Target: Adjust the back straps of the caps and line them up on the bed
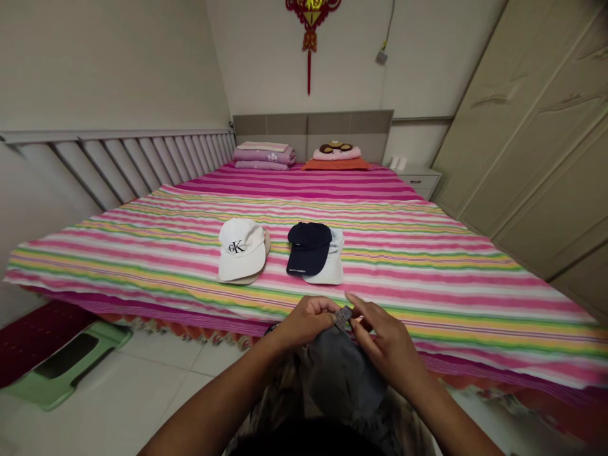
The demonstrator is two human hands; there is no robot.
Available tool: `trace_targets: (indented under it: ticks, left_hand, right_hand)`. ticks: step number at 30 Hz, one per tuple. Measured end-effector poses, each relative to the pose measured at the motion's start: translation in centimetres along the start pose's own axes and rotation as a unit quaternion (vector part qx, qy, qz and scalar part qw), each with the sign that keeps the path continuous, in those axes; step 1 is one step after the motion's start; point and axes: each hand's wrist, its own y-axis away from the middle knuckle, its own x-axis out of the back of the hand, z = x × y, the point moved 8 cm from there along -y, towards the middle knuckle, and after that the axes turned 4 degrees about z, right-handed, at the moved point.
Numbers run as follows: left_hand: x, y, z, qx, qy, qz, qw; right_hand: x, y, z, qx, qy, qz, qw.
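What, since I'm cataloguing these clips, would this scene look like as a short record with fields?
Left hand: pinching the strap of a grey item, apparently a cap
Right hand: at the same strap; firmness of grip unclear
Bed, left pile: white cap marked CK, overlapping another cap, mostly hidden
Bed, right pile: navy cap partly covering a pale cap
Headboard end: two stacks of folded bedding
Floor, left: green stool

There are five caps (241,250) (267,242) (310,244) (337,259) (349,377), two hands (308,321) (387,339), two bedding stacks (263,156) (336,157) and one stool (107,332).
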Motion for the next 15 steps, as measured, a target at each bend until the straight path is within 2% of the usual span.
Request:
trace_targets:
  ticks: [2, 4, 6, 8, 10, 12, 14, 15]
  left_hand:
    - [-0.1, 0.0, 0.2, -0.013, -0.018, -0.006, 1.000]
    - [0.0, 0.0, 0.2, -0.019, -0.030, -0.004, 0.999]
    - [0.1, 0.0, 0.1, -0.017, -0.031, 0.003, 0.999]
    - [0.1, -0.1, 0.0, -0.013, -0.029, 0.007, 0.999]
    - [0.0, -0.1, -0.1, -0.009, -0.024, 0.005, 1.000]
    - [-0.2, -0.1, -0.1, -0.009, -0.019, -0.001, 1.000]
    - [-0.3, -0.1, 0.0, -0.013, -0.011, 0.001, 1.000]
    - [-0.3, -0.1, 0.0, -0.015, -0.005, 0.007, 1.000]
  right_hand:
    - [-0.4, 0.2, -1.2, 0.080, 0.082, -0.040, 0.993]
    - [-0.6, 0.4, -1.7, 0.123, 0.150, -0.046, 0.980]
    - [-0.6, 0.7, -1.8, 0.138, 0.179, -0.030, 0.974]
    - [-0.6, 0.8, -1.6, 0.123, 0.161, -0.024, 0.979]
    - [-0.6, 0.7, -0.9, 0.069, 0.101, -0.027, 0.992]
    - [-0.5, 0.5, 0.3, -0.024, 0.006, -0.017, 1.000]
    - [-0.9, 0.6, 2.1, -0.149, -0.141, -0.008, 0.979]
    - [-1.4, 0.8, 2.9, -0.214, -0.226, -0.005, 0.950]
